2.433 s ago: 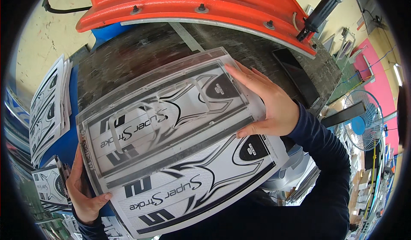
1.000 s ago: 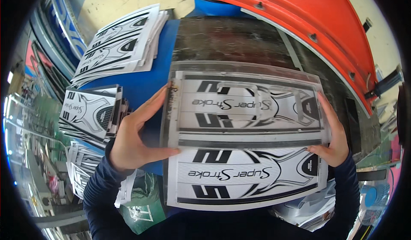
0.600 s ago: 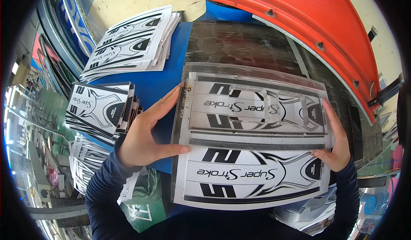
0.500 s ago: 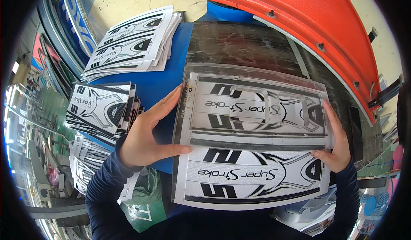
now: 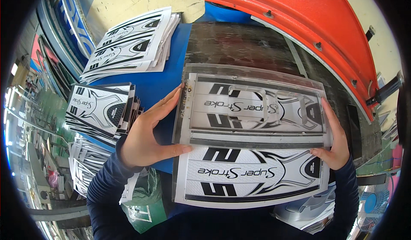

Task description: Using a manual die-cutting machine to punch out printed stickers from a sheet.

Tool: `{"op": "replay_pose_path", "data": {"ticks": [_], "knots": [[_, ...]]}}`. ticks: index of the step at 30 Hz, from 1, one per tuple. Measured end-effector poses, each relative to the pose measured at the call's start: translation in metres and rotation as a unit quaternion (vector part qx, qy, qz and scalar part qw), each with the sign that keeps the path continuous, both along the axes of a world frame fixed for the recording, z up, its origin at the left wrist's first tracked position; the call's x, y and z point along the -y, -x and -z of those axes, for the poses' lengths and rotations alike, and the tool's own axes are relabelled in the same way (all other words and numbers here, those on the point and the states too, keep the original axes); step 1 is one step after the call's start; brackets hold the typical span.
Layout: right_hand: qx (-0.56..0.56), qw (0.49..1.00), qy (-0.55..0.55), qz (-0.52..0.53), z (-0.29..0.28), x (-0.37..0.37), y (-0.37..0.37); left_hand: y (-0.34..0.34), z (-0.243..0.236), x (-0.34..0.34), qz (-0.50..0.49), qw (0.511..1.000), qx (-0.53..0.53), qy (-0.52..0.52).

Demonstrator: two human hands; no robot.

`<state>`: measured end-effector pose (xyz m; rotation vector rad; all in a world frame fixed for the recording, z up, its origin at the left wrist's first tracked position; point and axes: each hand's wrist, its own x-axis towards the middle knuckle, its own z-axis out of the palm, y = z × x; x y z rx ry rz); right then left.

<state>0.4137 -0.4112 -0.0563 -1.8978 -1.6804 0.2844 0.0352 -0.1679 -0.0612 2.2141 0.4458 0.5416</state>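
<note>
A clear plastic template (image 5: 252, 138) with a raised inner frame and cut-outs covers the upper half of a white sheet (image 5: 252, 175) printed with two black-and-grey lettered panels. The lower panel lies uncovered. My left hand (image 5: 147, 143) grips the left edge of template and sheet, fingertips at the upper side, thumb at the seam between panels. Opposite it, my right hand (image 5: 334, 143) grips the right edge, fingers along the side and thumb near the lower panel. Both rest at the front of a dark, worn board (image 5: 231, 41).
Printed sheets are stacked on a blue surface at upper left (image 5: 124, 43), with piles of cut panels (image 5: 96, 107) and paper strips (image 5: 79, 163) below them. A red curved metal fixture (image 5: 299, 8) with bolts borders the back right. A dark phone-like object (image 5: 354, 124) lies right, a fan (image 5: 370, 205) beyond.
The view has swung left, bringing the piles further into sight. The template and sheet, slanted earlier, now sit straight between my hands. In the last half second almost nothing has moved.
</note>
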Motion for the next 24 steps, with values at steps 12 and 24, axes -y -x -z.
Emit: {"op": "replay_pose_path", "data": {"ticks": [12, 24], "knots": [[0.171, 0.778, -0.46, 0.391, -0.041, 0.025, -0.177, -0.007, 0.013, 0.007, -0.046, 0.996, 0.017, -0.074], [-0.354, 0.793, -0.436, 0.237, -0.1, 0.009, -0.259, 0.0, 0.013, 0.011, 0.011, 0.992, 0.108, -0.056]]}}
